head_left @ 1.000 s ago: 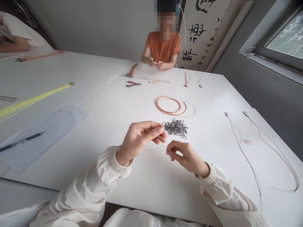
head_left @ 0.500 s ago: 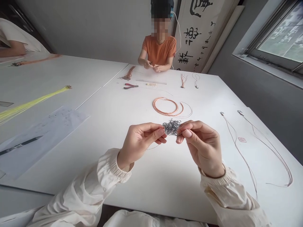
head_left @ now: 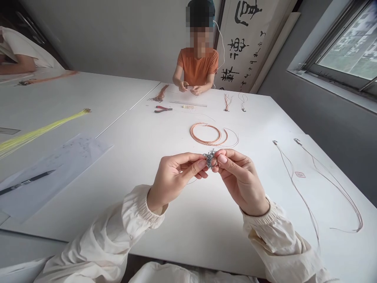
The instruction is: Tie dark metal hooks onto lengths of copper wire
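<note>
My left hand [head_left: 176, 177] and my right hand [head_left: 240, 181] meet above the white table [head_left: 194, 232], fingertips nearly touching. Between them shows a small cluster of dark metal wire hooks [head_left: 209, 159], and most of the pile is hidden behind my fingers. I cannot tell whether the cluster is lifted or resting on the table. A thin dark wire [head_left: 192, 182] curves out from under my left hand, whose fingers are pinched. My right fingertips pinch at the hooks.
A coil of copper wire [head_left: 207, 134] lies just beyond my hands. Farther off are red-handled pliers [head_left: 163, 109], a ruler [head_left: 188, 104] and wire bundles [head_left: 227, 102]. Long thin cords [head_left: 321, 184] lie to the right. A seated person [head_left: 197, 68] works across the table.
My right hand has come in from the right and closed up to my left hand. Together they now cover most of the hook pile, and the view has shifted slightly.
</note>
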Demonstrator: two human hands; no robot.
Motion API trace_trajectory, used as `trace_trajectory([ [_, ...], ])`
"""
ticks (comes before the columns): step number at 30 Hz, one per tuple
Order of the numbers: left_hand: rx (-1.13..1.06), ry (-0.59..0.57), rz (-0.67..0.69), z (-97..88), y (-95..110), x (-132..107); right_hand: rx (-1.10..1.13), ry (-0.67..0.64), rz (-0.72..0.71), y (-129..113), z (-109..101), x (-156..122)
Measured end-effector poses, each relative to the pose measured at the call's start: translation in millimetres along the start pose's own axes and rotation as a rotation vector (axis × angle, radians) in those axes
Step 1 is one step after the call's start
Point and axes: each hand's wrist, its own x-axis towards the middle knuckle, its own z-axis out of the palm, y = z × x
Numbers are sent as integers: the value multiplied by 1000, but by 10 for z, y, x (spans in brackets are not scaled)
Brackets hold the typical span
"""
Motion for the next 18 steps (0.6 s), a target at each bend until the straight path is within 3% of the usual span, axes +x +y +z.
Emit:
trace_trajectory([
  [5, 20, -9, 28, -4, 15, 3, 51, -42, 87, -7, -22, 19],
  [18, 115, -12, 96, 11, 29, -6, 22, -43, 146, -40, -56, 46],
])
